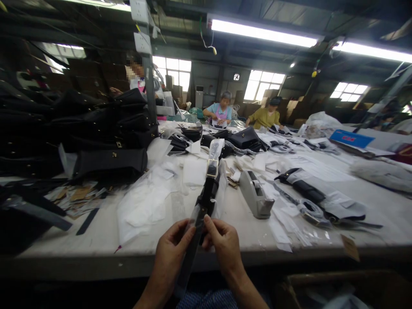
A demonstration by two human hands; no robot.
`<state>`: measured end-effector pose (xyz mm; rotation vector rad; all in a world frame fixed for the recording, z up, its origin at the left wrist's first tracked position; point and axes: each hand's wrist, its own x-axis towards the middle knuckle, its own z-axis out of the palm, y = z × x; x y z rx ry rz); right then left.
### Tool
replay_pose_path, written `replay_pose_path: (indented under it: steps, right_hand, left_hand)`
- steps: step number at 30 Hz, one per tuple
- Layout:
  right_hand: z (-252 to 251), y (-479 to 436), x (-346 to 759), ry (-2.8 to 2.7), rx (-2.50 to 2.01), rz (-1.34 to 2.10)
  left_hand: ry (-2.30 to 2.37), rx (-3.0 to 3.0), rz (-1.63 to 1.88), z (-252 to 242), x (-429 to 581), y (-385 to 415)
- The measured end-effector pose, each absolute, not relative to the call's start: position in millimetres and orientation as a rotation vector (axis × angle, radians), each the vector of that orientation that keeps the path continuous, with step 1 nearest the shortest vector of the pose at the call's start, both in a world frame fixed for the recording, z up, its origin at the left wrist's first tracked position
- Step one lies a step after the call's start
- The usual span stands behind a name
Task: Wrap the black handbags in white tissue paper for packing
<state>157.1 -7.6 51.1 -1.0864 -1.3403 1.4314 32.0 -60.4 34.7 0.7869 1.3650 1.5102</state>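
A black strap (209, 191) with a gold buckle (212, 168) runs away from me over the table's front edge, its far end wrapped in clear film (215, 148). My left hand (174, 249) pinches the strap's near part between thumb and fingers, where clear plastic covers it. Just to the right, my right hand (223, 244) is closed on the same strap, thumb on top. The near end of the strap hangs down between my wrists. Right of the strap stands a grey tape dispenser (257, 197).
Black bags (109, 165) are piled high at the left. White sheets in clear plastic (144, 210) lie left of the strap. Wrapped straps (312, 210) and a black piece (305, 186) lie at the right. An open box (341, 279) is below the table edge. Several people work beyond.
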Motion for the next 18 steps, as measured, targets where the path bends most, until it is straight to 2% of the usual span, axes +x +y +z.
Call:
replay_pose_path:
  steps: [10,18]
  right_hand:
    - [53.2,-6.2,144.5,-1.366,-1.145,1.356]
    - [54.6,-3.8,143.3,-1.26,-1.043,1.588]
  left_hand:
    - [1.599,1.456,1.753,32.5,28.4,-59.5]
    - [1.667,2.121,1.544,32.7,14.1,-62.9]
